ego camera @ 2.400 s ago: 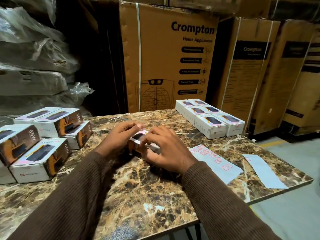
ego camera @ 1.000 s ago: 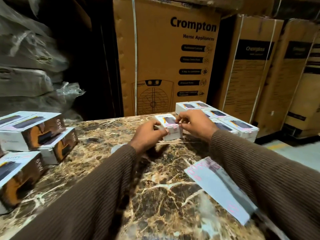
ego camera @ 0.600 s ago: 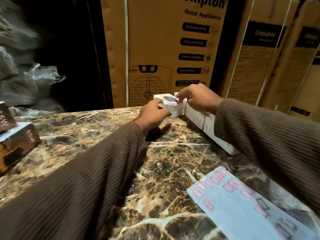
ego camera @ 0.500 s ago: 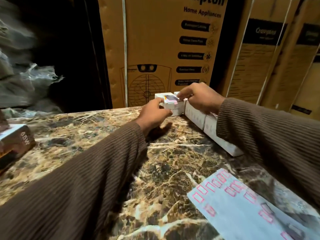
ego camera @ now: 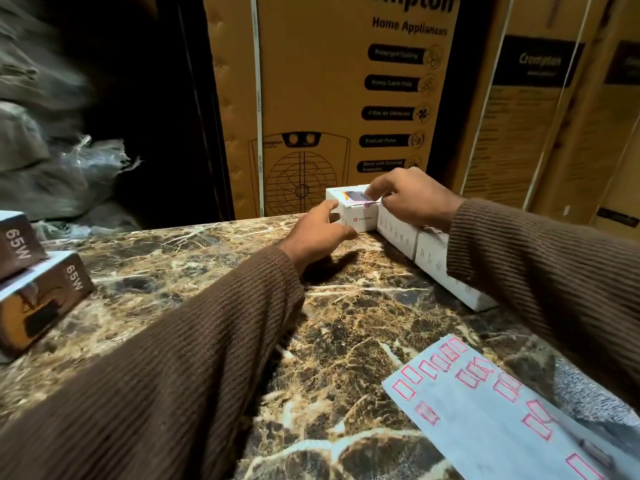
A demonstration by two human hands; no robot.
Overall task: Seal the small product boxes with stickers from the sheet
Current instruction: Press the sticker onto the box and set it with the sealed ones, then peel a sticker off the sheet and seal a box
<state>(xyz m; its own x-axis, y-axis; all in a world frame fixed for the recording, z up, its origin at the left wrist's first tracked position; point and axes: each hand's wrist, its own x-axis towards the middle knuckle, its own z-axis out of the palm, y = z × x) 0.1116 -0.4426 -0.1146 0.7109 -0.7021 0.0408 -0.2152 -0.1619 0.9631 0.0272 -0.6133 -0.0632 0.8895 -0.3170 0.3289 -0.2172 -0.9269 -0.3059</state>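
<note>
Box [ego camera: 356, 213] white w/ pink sticker [ego camera: 363, 201], both hands holding

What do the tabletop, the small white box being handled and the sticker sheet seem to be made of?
The brown veined tabletop looks like polished marble or a laminate copy: glossy, pale veins. The small white box looks like printed matte cardboard with crisp folded edges. The pale blue sticker sheet seems to be smooth backing paper, lying flat with pink-outlined stickers.
</note>
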